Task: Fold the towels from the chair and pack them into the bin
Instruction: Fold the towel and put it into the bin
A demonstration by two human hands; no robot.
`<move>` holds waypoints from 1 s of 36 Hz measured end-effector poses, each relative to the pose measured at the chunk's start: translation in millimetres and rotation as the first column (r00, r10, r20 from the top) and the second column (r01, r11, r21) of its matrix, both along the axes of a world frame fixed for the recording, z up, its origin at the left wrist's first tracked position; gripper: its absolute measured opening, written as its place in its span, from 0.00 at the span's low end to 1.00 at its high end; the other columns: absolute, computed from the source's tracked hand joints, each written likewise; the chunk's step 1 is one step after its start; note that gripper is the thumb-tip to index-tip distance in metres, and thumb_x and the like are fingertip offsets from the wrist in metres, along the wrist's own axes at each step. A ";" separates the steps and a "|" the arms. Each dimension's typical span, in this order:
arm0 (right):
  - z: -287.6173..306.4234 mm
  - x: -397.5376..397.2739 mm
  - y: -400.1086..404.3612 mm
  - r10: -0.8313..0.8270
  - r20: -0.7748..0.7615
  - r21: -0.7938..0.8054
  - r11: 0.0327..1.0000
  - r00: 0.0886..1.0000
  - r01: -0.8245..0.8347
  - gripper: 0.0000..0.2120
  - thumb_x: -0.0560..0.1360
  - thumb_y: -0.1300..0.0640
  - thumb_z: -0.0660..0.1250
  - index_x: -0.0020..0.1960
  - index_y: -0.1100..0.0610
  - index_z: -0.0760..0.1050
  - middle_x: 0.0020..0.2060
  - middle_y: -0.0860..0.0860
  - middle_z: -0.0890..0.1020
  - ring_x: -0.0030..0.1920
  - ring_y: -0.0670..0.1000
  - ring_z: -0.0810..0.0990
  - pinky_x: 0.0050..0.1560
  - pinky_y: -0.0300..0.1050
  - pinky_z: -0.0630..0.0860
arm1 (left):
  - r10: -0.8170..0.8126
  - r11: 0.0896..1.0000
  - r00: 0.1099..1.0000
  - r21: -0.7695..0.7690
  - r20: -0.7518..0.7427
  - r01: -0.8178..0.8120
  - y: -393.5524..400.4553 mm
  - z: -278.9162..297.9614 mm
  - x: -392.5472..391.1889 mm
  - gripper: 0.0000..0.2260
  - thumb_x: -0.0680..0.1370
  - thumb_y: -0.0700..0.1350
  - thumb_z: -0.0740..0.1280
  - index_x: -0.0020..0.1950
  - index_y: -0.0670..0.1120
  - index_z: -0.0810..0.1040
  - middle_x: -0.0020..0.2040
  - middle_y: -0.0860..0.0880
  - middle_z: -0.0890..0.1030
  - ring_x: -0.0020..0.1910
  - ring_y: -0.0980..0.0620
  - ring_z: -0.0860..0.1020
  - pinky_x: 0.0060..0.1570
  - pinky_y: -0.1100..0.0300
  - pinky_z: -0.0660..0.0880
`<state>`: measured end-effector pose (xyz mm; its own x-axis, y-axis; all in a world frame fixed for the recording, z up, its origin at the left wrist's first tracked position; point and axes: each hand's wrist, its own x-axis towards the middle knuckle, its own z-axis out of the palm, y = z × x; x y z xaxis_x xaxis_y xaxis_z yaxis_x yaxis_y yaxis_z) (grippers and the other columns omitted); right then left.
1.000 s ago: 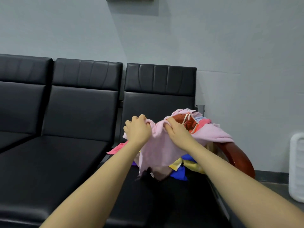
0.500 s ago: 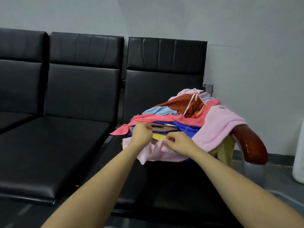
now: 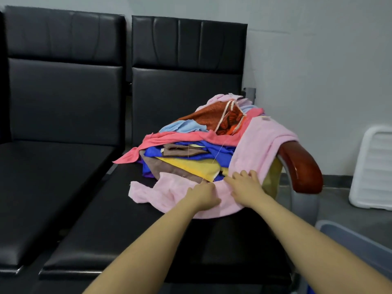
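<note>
**Both hands on a pink towel at the foot of the pile**

A second black seat [image 3: 53, 177] sits well to the left of the hands, joined to the black chair [image 3: 131, 240] on which the work takes place. Just ahead of the hands, a heap of towels [image 3: 191, 149] covers the rear right part of that chair's seat: a coral one draped across the middle, blue, brown and yellow ones beneath it, a light blue and a rust-patterned one on top. A pale pink towel [image 3: 165, 192] spills from the right side of the heap down onto the seat, its loose end trailing out to the left of the hands. The left hand [image 3: 202, 197] lies on this pink towel with its fingers bent down into the cloth; whether they pinch it cannot be told. Just beside it, the right hand [image 3: 245, 184] rests on the same towel with its fingers spread fairly straight, pressing the fabric against the base of the heap. Beyond the right hand, the chair's reddish-brown armrest [image 3: 301, 164] curves down, the pink towel draped over its top. Below and to the right of the right forearm, the corner of a translucent grey bin [image 3: 350, 236] shows on the floor. Farther right, a white slatted plastic piece [image 3: 373, 166] leans against the wall.
</note>
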<state>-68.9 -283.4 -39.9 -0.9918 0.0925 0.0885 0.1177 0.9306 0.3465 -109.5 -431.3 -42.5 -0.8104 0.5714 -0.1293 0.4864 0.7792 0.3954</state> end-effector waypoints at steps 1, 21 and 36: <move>-1.4 0.2 0.2 0.001 0.002 0.016 1.000 1.000 -0.001 0.18 0.77 0.58 0.56 0.67 0.51 0.67 0.62 0.53 0.70 0.64 0.57 0.66 0.63 0.53 0.58 | -0.008 0.999 1.000 -0.036 -0.028 0.007 1.8 -3.6 -0.7 0.17 0.77 0.52 0.63 0.64 0.46 0.72 0.64 0.45 0.71 0.63 0.43 0.71 0.61 0.48 0.67; -6.5 -9.2 -58.7 0.213 -0.099 -0.075 0.972 0.972 -0.221 0.16 0.76 0.49 0.59 0.62 0.53 0.67 0.59 0.52 0.74 0.61 0.55 0.71 0.61 0.51 0.60 | 0.193 0.970 0.940 -0.088 -0.282 -0.226 -72.0 0.2 -8.9 0.12 0.80 0.40 0.56 0.63 0.45 0.72 0.59 0.45 0.77 0.58 0.43 0.75 0.56 0.52 0.70; 14.6 2.9 -66.7 0.103 -0.192 -0.489 0.852 0.976 -0.186 0.10 0.72 0.55 0.62 0.35 0.50 0.63 0.44 0.47 0.68 0.50 0.52 0.65 0.43 0.44 0.51 | 0.052 0.989 0.974 0.146 -0.219 -0.020 -86.2 15.0 20.0 0.19 0.76 0.34 0.58 0.66 0.44 0.73 0.60 0.44 0.77 0.56 0.45 0.77 0.48 0.58 0.70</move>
